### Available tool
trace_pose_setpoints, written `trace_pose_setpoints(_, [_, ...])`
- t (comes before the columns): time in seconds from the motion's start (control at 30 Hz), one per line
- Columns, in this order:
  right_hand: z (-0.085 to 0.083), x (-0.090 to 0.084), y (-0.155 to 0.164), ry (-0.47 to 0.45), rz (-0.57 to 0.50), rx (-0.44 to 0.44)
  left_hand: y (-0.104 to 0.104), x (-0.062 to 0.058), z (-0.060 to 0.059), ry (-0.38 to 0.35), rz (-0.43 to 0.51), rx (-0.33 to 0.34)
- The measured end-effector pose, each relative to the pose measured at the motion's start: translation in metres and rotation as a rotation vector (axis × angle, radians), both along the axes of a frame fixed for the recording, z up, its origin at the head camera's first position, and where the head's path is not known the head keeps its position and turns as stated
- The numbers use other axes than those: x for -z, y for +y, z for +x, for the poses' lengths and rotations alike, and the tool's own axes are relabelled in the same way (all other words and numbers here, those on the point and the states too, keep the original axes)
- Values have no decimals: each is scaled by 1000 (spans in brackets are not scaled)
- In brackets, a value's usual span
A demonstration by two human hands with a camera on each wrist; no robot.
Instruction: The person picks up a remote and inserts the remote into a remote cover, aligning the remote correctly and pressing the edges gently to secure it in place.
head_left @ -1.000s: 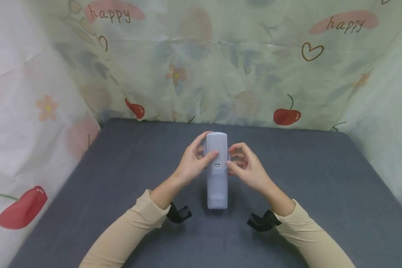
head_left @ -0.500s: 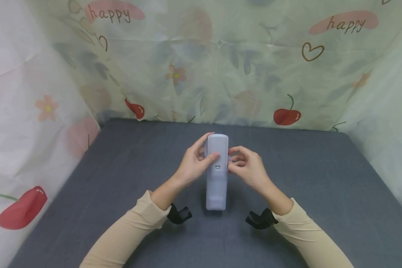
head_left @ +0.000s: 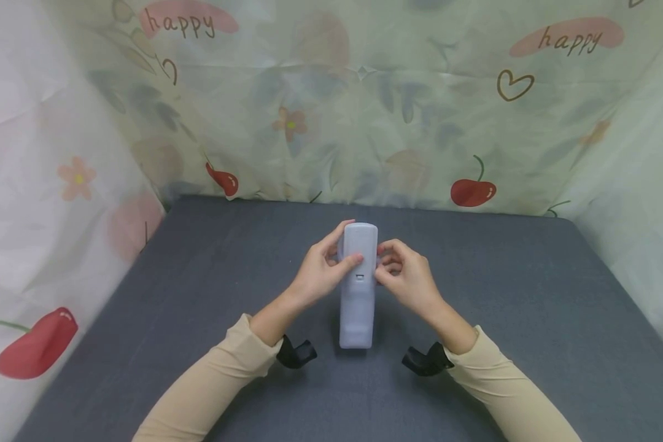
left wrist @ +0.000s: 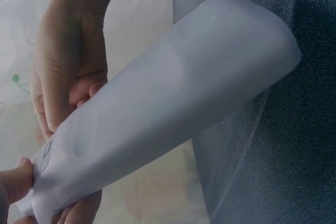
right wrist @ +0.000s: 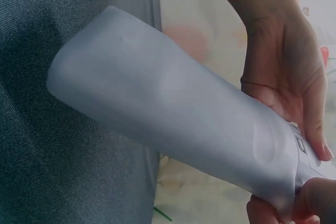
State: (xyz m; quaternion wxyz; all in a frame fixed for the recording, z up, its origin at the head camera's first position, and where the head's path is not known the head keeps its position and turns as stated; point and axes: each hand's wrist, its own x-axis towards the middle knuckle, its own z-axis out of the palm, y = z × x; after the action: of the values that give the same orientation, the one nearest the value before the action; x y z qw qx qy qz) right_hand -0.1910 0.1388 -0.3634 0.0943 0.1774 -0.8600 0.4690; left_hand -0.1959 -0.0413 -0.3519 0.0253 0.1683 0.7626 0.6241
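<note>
Floral sheet (head_left: 331, 110) with cherries and "happy" print hangs behind and on both sides; dark grey bench (head_left: 530, 319) below. We have a pale blue-grey remote (head_left: 358, 288), back side up, held lengthwise over the middle of the bench, far end raised, near end low over the cloth.

Left hand (head_left: 321, 273) grips the far end from its side, thumb laid across the back just above the small latch (head_left: 359, 277). Right hand (head_left: 406, 276) pinches the opposite edge at the same height, fingers (head_left: 389, 248) curled in against the casing. Both hands are clenched on the remote, none released.

Change against half a second back: small. The remote has slid a touch toward us and the right hand has closed in tighter on the edge; a second back its fingers stood a bit further off. We read that as both hands settling their grip around the latch area of the back cover, cover still on.

Hard to tell:
- Button face is turned down, unseen.
- Wrist views show the remote (left wrist: 157, 114) (right wrist: 173, 114) as a plain smooth body; fingertips cut off at the frame edge.
- Whether the near end touches the bench or hangs just clear, we cannot tell.
- Black wrist mounts (head_left: 295, 354) partly hidden by the beige sleeves (head_left: 210, 387).
</note>
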Motion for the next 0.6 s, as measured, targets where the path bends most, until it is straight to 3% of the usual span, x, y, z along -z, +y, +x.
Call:
trace_pose_setpoints(0.2, [-1,1,2,-66,-71,-14,0,1,0,-17,2,5])
trace_pose_setpoints(0.47, [-1,-8,4,-387,-281,19,-1,-1,-1,-36,16,33])
trace_pose_setpoints(0.6, [-1,-11,6,-452,-315,-6,-2,-2,-1,-36,15,43])
